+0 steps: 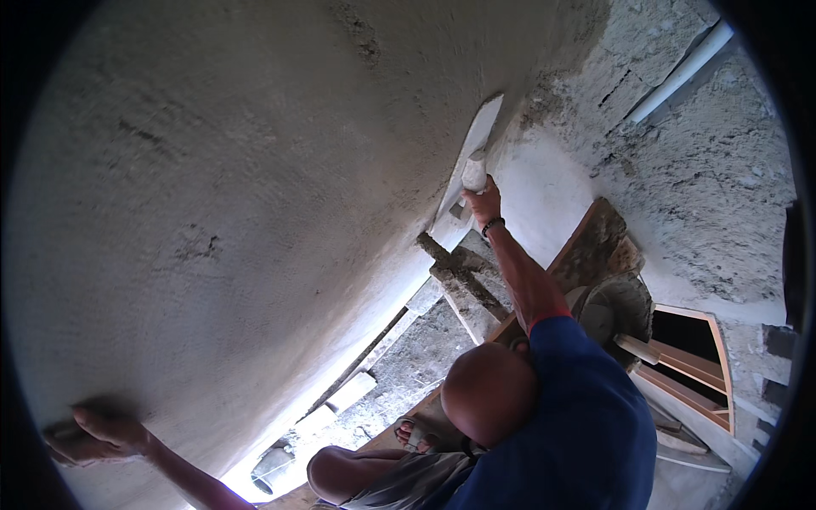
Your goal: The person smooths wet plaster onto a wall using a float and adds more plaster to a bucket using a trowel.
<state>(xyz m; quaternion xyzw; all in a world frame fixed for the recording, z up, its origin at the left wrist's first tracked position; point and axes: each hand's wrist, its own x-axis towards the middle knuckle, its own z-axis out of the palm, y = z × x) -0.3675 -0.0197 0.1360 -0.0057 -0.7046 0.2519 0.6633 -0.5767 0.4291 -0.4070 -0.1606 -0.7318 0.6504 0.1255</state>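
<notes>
My right hand point(484, 202), a dark bead bracelet at its wrist, grips the handle of a long, pale plastering float point(482, 127). The float's narrow blade lies along the grey plastered wall point(255, 170), close to the corner with the rougher wall. At the lower left, my left hand point(106, 433) is at the same plastered surface, thumb apart from the fingers. Dark shadow covers part of that hand, and I see no tool in it.
My bent knees point(489, 395) are below me, beside a wooden plank. Mortar-crusted timbers point(463, 276) cross near the wall. On the right stand a dirty bucket point(633, 306) with a wooden-handled tool point(637, 348), a wood-framed opening point(722, 357) and a white pipe point(684, 72). Rubble-strewn ground shows below.
</notes>
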